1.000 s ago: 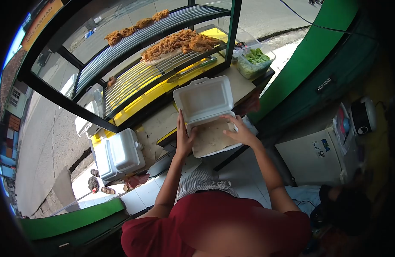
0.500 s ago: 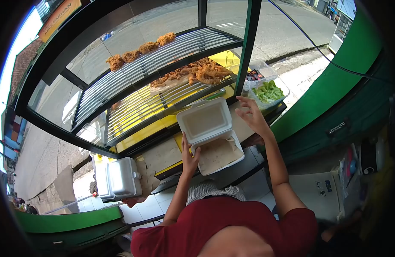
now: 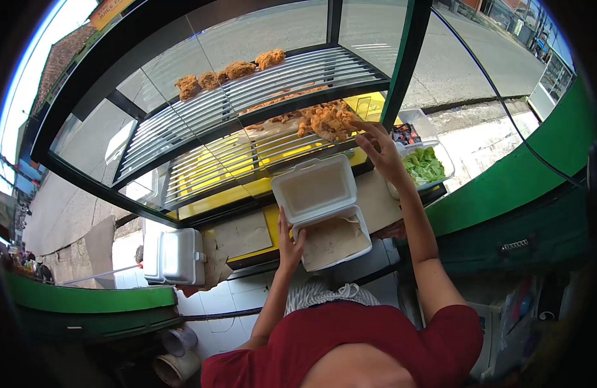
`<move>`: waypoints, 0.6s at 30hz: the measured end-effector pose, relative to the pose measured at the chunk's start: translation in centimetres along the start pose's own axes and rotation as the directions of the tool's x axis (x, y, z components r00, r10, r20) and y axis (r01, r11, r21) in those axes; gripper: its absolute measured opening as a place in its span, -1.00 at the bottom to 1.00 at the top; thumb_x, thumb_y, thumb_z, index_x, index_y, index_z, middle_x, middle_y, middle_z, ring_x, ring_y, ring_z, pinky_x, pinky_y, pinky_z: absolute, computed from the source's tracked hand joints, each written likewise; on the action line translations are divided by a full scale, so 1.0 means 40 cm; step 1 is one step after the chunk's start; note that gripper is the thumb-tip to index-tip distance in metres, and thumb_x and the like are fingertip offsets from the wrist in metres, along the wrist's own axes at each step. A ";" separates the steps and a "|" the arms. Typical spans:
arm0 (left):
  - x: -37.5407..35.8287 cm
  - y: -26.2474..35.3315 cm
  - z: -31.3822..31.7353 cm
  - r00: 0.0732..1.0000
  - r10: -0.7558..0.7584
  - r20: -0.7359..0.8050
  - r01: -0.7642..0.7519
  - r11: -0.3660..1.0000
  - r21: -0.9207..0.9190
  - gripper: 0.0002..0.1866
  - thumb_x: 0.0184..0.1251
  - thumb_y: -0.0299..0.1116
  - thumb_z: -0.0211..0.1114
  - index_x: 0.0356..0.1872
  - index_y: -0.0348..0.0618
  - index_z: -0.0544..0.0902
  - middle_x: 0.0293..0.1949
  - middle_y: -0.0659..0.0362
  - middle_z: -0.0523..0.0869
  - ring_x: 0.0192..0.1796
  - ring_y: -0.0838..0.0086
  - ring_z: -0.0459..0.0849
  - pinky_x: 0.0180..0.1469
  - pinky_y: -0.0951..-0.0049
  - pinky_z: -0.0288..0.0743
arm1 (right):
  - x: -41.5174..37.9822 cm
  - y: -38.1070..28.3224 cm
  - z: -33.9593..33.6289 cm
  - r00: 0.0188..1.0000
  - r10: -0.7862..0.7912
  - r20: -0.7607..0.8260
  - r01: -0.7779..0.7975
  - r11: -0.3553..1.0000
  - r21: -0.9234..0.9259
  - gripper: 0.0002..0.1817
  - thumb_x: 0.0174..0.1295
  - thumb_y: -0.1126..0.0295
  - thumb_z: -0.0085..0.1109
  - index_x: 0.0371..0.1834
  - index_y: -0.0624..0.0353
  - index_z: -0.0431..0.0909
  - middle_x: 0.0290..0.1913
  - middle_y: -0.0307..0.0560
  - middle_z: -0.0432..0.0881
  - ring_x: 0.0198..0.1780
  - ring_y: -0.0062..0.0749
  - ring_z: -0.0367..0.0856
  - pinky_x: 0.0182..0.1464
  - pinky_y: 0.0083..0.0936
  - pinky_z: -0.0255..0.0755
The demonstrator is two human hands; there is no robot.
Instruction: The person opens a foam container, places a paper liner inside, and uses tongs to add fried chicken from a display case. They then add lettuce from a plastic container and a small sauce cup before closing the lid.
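My left hand (image 3: 289, 247) grips the left side of a white foam takeaway box (image 3: 363, 243), thumb over the rim near the hinge. The box stands with its lid (image 3: 314, 189) raised, and a sheet of brown paper (image 3: 329, 242) lines its base. My right hand (image 3: 381, 152) is stretched forward at the open side of the glass case, fingers apart and bent. Its fingertips are right at a pile of fried chicken (image 3: 327, 121) on the lower rack, with nothing seen in them.
Several fried chicken pieces (image 3: 239, 69) sit on the upper rack (image 3: 182, 116). Tubs of lettuce (image 3: 423, 165) and sauce sachets (image 3: 406, 134) stand to the right. Closed foam boxes (image 3: 184, 257) are stacked at the left. A dark post (image 3: 407, 64) rises beside my right hand.
My right hand has moved forward and left, from beside the post to the fried chicken on the lower rack. My left hand keeps hold of the takeaway box. The camera view has shifted slightly.
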State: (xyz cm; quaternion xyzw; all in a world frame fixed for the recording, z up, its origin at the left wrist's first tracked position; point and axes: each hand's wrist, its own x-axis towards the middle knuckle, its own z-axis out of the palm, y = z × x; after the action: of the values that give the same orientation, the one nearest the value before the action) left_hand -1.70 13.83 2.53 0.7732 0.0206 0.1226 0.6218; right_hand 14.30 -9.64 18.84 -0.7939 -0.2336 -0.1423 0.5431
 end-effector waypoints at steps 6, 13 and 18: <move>-0.044 0.000 0.007 0.983 0.050 -0.174 -0.049 0.999 0.007 -0.06 0.16 -0.66 0.20 0.52 0.03 -0.10 0.39 0.07 0.16 0.11 0.38 0.41 0.03 0.51 0.44 | 0.035 0.048 0.029 0.918 0.077 -0.390 0.075 0.929 0.361 -0.63 0.33 0.24 0.15 0.05 0.29 0.49 -0.21 -0.23 0.54 -0.33 -0.76 0.44 -0.36 -0.79 0.30; -0.101 -0.003 -0.028 0.972 -0.048 -0.230 0.037 0.998 -0.055 -0.04 0.15 -0.69 0.18 0.52 0.05 -0.13 0.41 0.01 0.07 0.35 0.27 0.29 0.36 0.26 0.25 | 0.028 0.014 0.031 0.950 0.120 -0.287 -0.029 0.952 0.303 -0.66 0.38 0.29 0.03 0.07 0.30 0.54 -0.43 -0.30 0.52 -0.55 -0.83 0.35 -0.51 -0.83 0.20; -0.115 0.008 -0.046 0.966 -0.029 -0.258 0.020 0.999 -0.037 -0.06 0.16 -0.70 0.16 0.52 0.05 -0.11 0.40 0.02 0.10 0.27 0.30 0.33 0.24 0.35 0.33 | 0.026 -0.021 0.062 0.968 0.120 -0.221 -0.039 0.939 0.341 -0.67 0.37 0.33 0.04 0.06 0.33 0.56 -0.45 -0.32 0.50 -0.57 -0.83 0.29 -0.52 -0.81 0.17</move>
State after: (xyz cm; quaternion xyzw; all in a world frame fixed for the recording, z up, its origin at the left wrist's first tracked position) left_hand -6.57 14.66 2.46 0.7397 0.1087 0.2149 0.6283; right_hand 14.67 -6.86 19.08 -0.6763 -0.1548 -0.1727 0.6991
